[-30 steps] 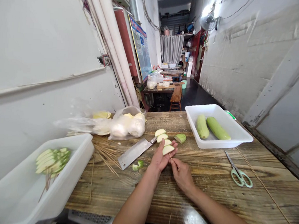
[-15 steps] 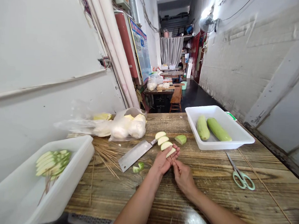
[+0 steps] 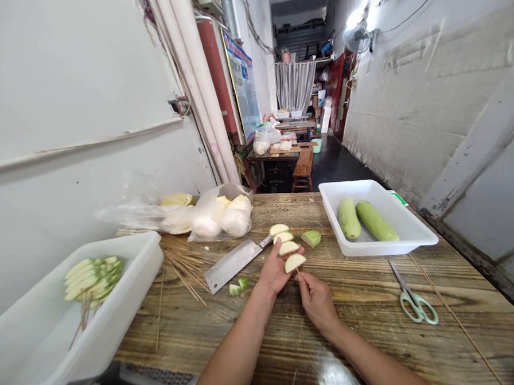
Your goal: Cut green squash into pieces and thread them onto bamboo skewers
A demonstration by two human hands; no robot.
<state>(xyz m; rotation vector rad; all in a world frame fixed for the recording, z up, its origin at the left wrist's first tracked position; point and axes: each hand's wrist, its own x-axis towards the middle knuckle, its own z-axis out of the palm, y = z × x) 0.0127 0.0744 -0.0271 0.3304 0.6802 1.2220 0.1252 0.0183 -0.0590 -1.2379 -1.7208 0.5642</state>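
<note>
My left hand (image 3: 275, 272) pinches a pale green vegetable slice (image 3: 294, 262) over the wooden table (image 3: 362, 313). My right hand (image 3: 317, 299) grips a thin bamboo skewer (image 3: 298, 272) whose tip enters that slice. Three more slices (image 3: 283, 238) lie in a row just beyond my left hand, and a green end piece (image 3: 310, 238) sits to their right. A cleaver (image 3: 231, 264) lies flat just left of my left hand.
A white tub (image 3: 384, 222) at the back right holds two whole green gourds (image 3: 361, 219). Green-handled scissors (image 3: 415, 301) lie to the right. A white tub (image 3: 117, 300) at the front left holds skewered slices. Loose skewers (image 3: 184, 266) and plastic bags (image 3: 212, 216) lie at the left.
My left hand has lifted the slice slightly off the row and turned it, while my right hand stays at the skewer's end. The view has shifted a little.
</note>
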